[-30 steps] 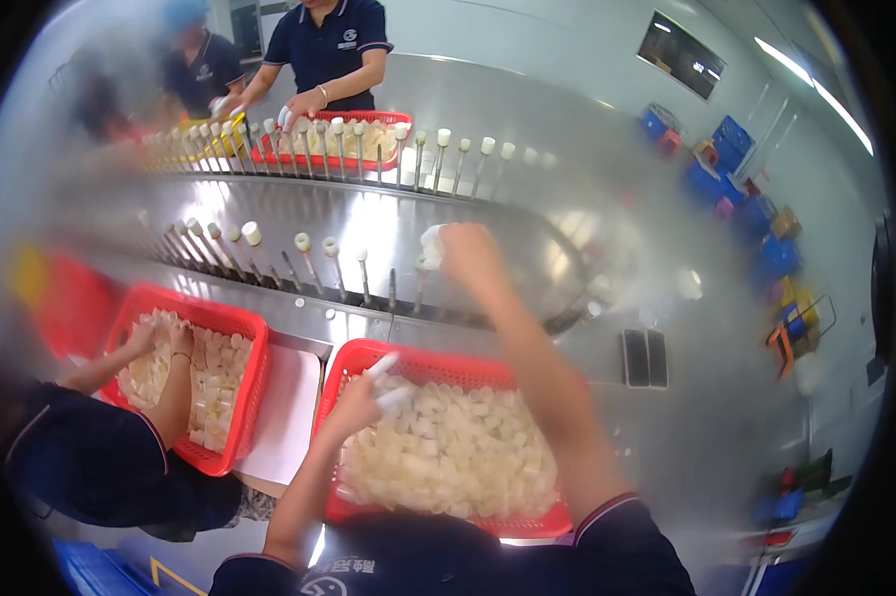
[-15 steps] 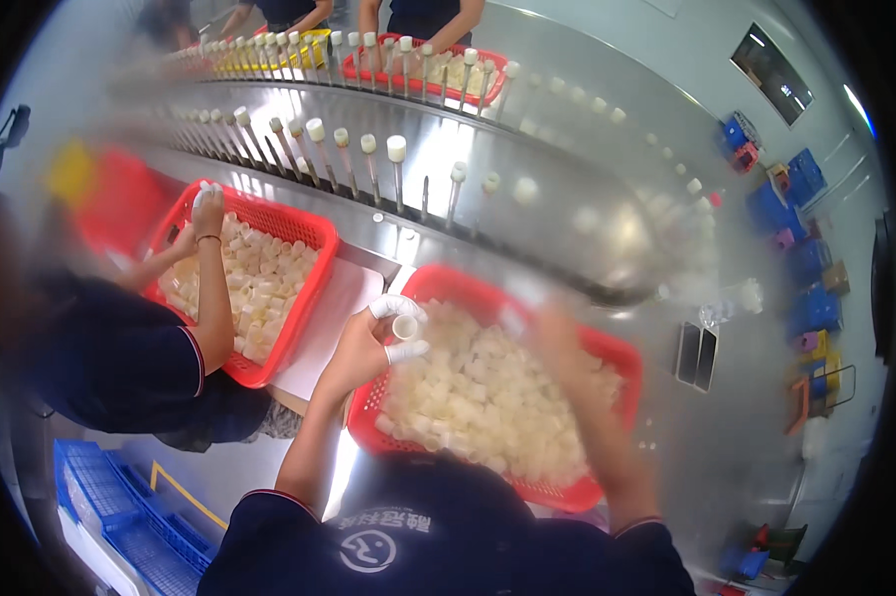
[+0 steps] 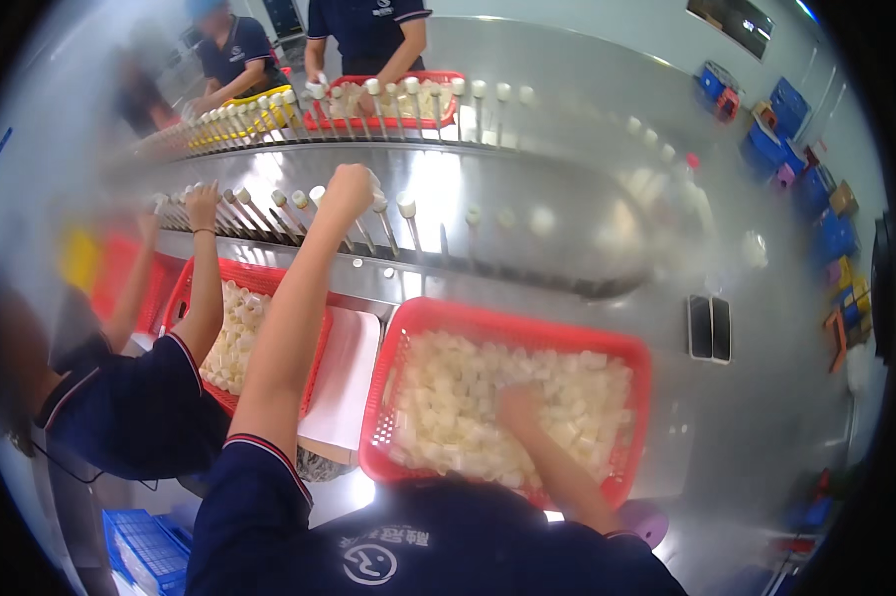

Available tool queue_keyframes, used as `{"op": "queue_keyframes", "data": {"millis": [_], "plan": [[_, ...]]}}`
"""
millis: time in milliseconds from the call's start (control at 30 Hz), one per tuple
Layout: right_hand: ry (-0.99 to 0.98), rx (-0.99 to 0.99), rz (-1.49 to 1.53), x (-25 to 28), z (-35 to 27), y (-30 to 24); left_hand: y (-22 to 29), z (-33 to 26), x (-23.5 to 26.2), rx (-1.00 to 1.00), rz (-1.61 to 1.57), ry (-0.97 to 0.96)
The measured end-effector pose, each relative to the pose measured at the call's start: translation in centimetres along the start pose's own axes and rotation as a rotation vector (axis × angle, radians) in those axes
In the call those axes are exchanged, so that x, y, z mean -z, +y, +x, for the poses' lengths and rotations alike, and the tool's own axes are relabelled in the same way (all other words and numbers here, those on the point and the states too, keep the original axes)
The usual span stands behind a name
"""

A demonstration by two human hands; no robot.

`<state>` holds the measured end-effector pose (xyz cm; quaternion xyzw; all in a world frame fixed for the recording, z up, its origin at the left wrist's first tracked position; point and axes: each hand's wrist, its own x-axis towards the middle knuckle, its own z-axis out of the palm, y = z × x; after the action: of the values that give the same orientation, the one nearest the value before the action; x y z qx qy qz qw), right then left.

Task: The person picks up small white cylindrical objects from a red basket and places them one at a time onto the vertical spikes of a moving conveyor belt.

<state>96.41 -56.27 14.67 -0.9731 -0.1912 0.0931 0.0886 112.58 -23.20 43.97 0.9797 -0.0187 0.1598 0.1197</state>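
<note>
The left hand [image 3: 349, 189] is up in the upper middle of the frame, arm stretched full length, fingers curled into a closed fist right at the near row of thin metal pins [image 3: 383, 223] on the shiny steel conveyor [image 3: 527, 214]. The fist sits over one of the pins, and whether a cap is inside it cannot be told. Several neighbouring pins carry small white plastic caps [image 3: 405, 205] on their tips.

Down in the lower middle, the right hand [image 3: 519, 405] is plunged into the red plastic mesh basket [image 3: 527, 333], buried among the heap of small white plastic pieces [image 3: 448, 397]. It is blurred; how far the fingers are open cannot be told.

To the left, a co-worker's hand [image 3: 203, 197] reaches to the same row of pins, fingers closed at a pin tip. Below that arm sits a second red mesh basket [image 3: 192, 280], also holding white pieces. A flat white tray [image 3: 344, 372] lies between the two baskets.

At the top of the frame, across the conveyor, another person in a dark navy shirt [image 3: 368, 25] stands at a third red basket [image 3: 438, 77], beside a yellow basket [image 3: 254, 99].
</note>
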Motion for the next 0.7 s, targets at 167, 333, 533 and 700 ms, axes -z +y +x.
{"op": "queue_keyframes", "data": {"millis": [167,333,533,700], "plan": [[-0.148,-0.025,-0.047,-1.5,0.8,1.1,2.9,4.4,-4.0,-0.035,0.42,-0.319],[-0.113,0.005,-0.055,0.4,0.4,0.7,6.0,-2.5,-5.5,-0.066,0.001,0.18],[-0.066,0.01,0.1,1.9,0.0,1.9,13.1,-16.7,-17.2,-0.179,-0.418,-0.316],[-0.138,0.043,0.095,2.2,-0.8,3.8,16.1,-18.1,-23.8,-0.167,-0.402,-0.455]]}}
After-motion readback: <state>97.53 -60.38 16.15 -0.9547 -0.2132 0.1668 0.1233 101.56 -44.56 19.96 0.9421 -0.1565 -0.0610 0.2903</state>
